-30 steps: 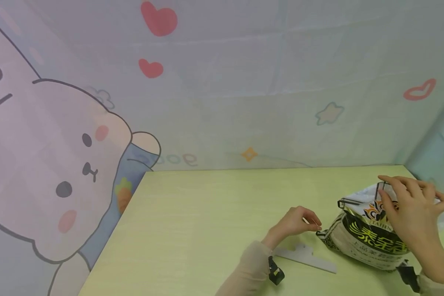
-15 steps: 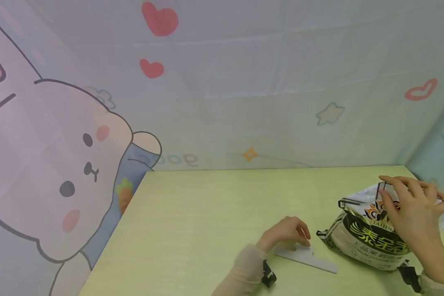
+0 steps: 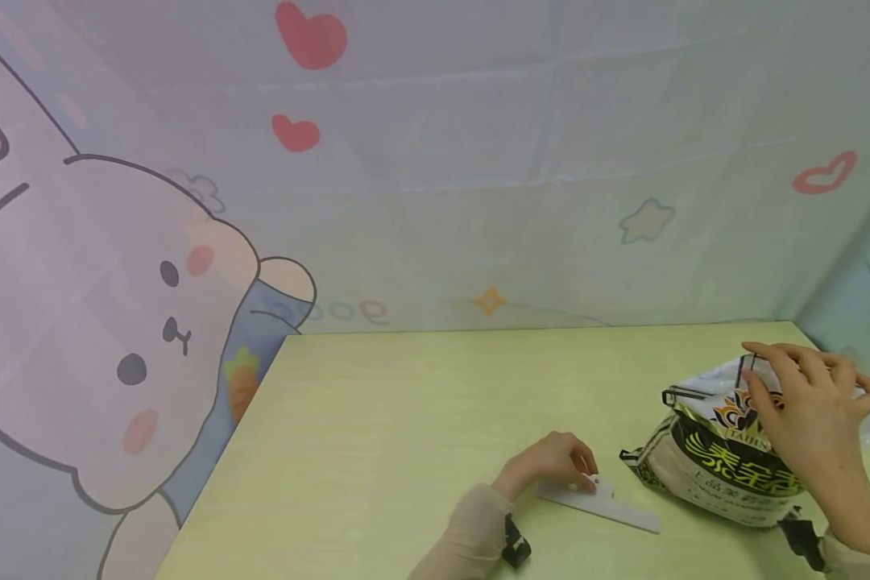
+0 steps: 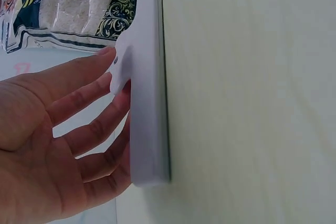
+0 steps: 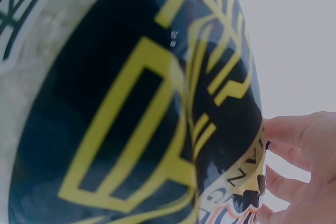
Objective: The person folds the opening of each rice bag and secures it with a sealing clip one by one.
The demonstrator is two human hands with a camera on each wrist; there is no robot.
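On the right of the table stands a rice bag [image 3: 728, 475], dark and clear plastic with yellow lettering and grains showing through. Its white top is folded over. My right hand [image 3: 815, 411] grips that top, thumb in front and fingers over the upper edge; the right wrist view has the fingers [image 5: 283, 135] at the bag's printed edge. A long white bag clip [image 3: 609, 509] with a raised tab lies left of the bag. My left hand [image 3: 554, 466] pinches its tab; in the left wrist view the thumb is at the tab's edge and the other fingers [image 4: 100, 129] reach behind the clip [image 4: 144, 103].
The pale yellow-green table [image 3: 406, 435] reaches back to a cloth backdrop [image 3: 442, 201] printed with a rabbit, hearts and stars. Black straps with small devices [image 3: 516, 544] sit on the wrists.
My left hand has left the rice bag's lower left corner, moved left and down, and taken hold of the bag clip's tab. The right hand and the bag stay in place.
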